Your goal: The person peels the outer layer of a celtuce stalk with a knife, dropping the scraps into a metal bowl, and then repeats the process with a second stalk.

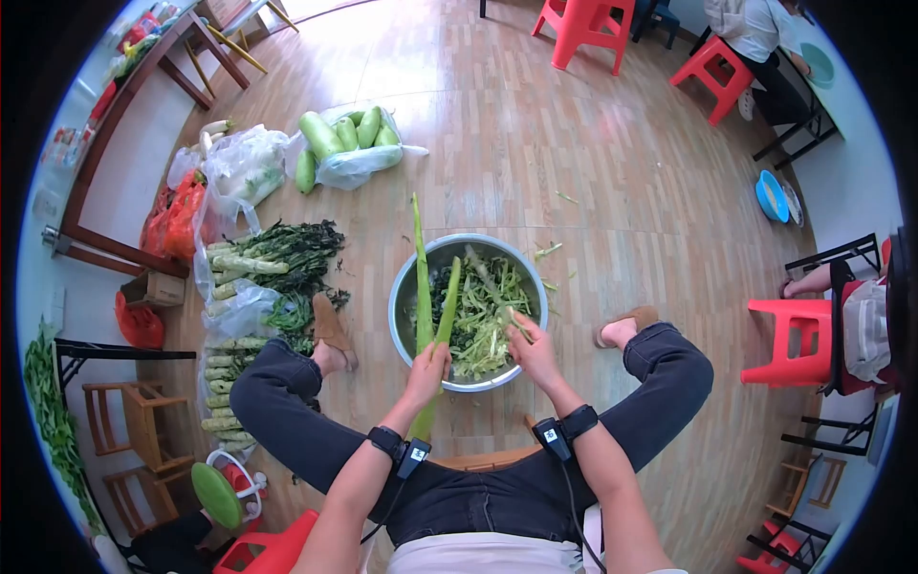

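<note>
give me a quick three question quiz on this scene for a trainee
1. True or false: the left hand holds a long pale green peeled vegetable stem upright over the round steel bowl.
2. Which lies nearest the person's left foot? A) the red plastic stool B) the pile of unpeeled green stalks on clear plastic C) the blue plastic basin
3. Fill in: the right hand is above the bowl, which is full of green ____.

Key
1. true
2. B
3. peelings; what the right hand grips is too small to tell.
</note>
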Available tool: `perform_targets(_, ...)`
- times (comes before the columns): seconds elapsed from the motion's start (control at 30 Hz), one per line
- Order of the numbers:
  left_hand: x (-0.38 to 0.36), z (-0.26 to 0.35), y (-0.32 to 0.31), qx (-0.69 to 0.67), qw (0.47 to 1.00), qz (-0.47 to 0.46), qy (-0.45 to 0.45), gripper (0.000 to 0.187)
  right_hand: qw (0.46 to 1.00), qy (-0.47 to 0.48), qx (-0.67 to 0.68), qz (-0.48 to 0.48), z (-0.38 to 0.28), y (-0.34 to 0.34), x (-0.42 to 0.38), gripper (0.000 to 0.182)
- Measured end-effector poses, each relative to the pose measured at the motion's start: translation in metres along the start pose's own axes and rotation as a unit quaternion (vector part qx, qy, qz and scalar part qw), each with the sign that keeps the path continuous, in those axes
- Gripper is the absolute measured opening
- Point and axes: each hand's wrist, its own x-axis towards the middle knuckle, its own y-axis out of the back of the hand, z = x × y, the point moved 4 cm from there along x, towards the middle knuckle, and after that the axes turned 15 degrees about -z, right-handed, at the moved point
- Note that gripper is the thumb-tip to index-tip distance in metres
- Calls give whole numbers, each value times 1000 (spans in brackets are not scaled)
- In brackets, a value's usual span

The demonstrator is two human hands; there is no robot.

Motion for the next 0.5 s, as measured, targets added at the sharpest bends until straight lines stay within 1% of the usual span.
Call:
perform_targets(0.03,2,4,-1,-41,999,5,-10,32,998,25,48,22,-8,1,-2,47)
perform_targets(0.07,3,11,0,-43,999,5,-10,32,993,49,96,45,-14,3,-4,48)
perform_targets(0.1,4,17,3,-89,996,24,-1,34,993,49,95,45,-16,4,-4,48)
perform_targets(0.13,5,21,6,-135,990,41,9,37,997,27,53,59,-17,6,-6,49)
perform_targets(0.17,9,23,8,-136,990,40,10,37,997,5,11,71,-17,9,-8,50)
perform_targets(0.2,11,25,14,-220,973,55,-30,39,997,-21,-20,68,-10,11,-8,50)
perform_targets(0.23,12,25,21,-302,948,72,-70,40,997,-21,-20,67,4,15,-5,50)
perform_targets(0.27,13,18,32,-345,931,22,-116,43,995,-21,-70,75,23,17,-1,50)
perform_targets(0.3,10,25,33,-344,932,28,-114,43,989,-21,-119,80,30,15,0,50)
perform_targets(0.37,2,31,41,-387,908,123,-105,43,991,-44,-107,72,40,12,-1,50)
perform_targets(0.43,-4,27,47,-377,912,119,-106,42,983,-104,-126,82,43,11,-3,49)
perform_targets(0.5,-4,26,47,-348,920,139,-114,41,984,-103,-120,84,43,8,-3,49)
